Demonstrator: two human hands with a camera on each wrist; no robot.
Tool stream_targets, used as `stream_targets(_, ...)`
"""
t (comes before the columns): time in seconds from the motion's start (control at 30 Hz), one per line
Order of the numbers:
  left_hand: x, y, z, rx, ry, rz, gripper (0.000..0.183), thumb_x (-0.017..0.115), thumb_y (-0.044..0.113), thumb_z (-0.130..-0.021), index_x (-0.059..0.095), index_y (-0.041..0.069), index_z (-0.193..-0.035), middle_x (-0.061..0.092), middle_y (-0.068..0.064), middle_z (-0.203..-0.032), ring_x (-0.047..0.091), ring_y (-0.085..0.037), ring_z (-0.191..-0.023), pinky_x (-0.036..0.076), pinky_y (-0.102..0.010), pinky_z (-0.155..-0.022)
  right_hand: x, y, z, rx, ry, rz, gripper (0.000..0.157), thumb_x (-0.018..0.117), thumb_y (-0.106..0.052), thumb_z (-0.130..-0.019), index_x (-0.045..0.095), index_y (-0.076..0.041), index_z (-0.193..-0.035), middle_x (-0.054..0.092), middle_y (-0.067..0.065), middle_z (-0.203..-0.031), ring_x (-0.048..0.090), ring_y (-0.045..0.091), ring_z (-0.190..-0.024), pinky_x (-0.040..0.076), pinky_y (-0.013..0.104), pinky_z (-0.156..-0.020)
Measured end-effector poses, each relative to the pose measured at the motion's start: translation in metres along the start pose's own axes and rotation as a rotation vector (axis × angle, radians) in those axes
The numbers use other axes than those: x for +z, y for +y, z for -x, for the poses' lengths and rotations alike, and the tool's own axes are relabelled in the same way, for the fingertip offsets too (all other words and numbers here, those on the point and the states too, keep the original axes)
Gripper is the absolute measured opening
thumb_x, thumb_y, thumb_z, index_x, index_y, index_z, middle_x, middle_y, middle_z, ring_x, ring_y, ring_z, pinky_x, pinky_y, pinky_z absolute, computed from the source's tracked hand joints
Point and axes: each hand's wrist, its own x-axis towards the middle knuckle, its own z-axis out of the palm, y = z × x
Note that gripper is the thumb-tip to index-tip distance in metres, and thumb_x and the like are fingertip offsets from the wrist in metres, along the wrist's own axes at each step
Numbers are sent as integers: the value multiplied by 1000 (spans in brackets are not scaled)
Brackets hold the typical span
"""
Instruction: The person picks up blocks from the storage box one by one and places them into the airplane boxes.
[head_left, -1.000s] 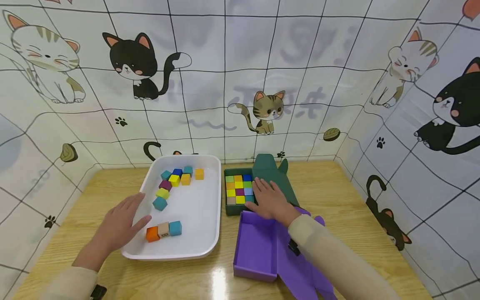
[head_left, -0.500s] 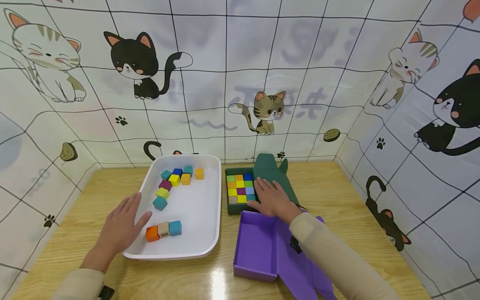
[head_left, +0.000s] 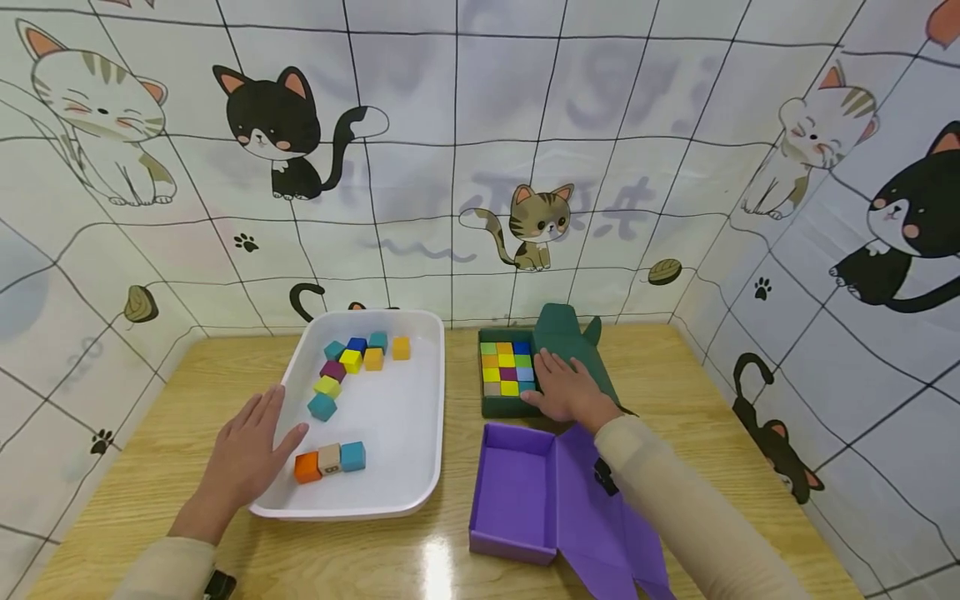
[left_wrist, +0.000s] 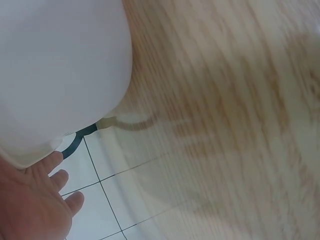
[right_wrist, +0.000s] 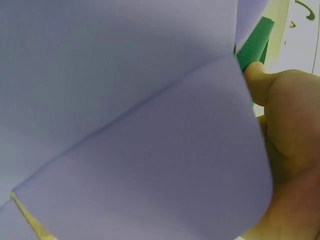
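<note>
My right hand (head_left: 566,387) lies across the right side of the green box (head_left: 510,407), fingers extended over its inner edge and lid. Rows of coloured cubes (head_left: 508,374) fill the box's visible part; the hand hides its right edge. In the right wrist view the hand (right_wrist: 292,115) shows at the right, a green strip of the box (right_wrist: 257,42) above it. My left hand (head_left: 243,450) rests along the left rim of the white tray (head_left: 397,425), its fingers fairly straight. In the left wrist view the fingers (left_wrist: 60,177) are beside the tray's wall (left_wrist: 65,65).
In the tray lie several loose cubes (head_left: 350,361) at the back and a row of three (head_left: 328,460) near the front. An open purple box (head_left: 513,500) stands in front of the green box, its lid (head_left: 592,517) folded out rightward under my right forearm. Cat-printed sheeting (head_left: 412,167) encloses the table.
The green box has slid to the right and slightly back together with my right hand, widening the gap from the tray. My left hand has stayed nearly still at the tray rim.
</note>
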Motion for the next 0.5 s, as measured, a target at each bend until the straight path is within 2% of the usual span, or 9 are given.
stream_targets(0.13,0,1,1,-10,0,3,84,47,52,-97,11,3,-156,22,-28,-157,17,-49,-142,16,-74,-110,-4,4,-1,-1,14,-20,74,39,-47,-103,14,0,-155,11,20,-163,14,37,-151,7,60,-121)
stream_targets(0.27,1,2,0,-15,-4,-1,85,50,51,-97,11,3,-156,22,-28,-157,17,-50,-142,16,-74,-110,-4,-6,-4,-69,136,-6,69,39,-45,-103,22,-2,-154,20,18,-162,17,36,-151,8,58,-122)
stream_targets(0.37,1,3,0,-18,0,-6,85,51,49,-96,12,2,-155,22,-29,-156,17,-50,-142,16,-74,-110,-3,-22,-8,-161,215,60,64,41,-43,-103,28,-5,-153,25,15,-161,20,33,-151,9,56,-123)
stream_targets(0.5,-1,4,1,-18,9,-5,84,52,48,-96,13,2,-155,23,-29,-156,18,-50,-142,16,-74,-110,-1,-43,-13,-264,213,213,61,40,-43,-103,27,-11,-154,24,9,-162,22,28,-151,10,52,-124)
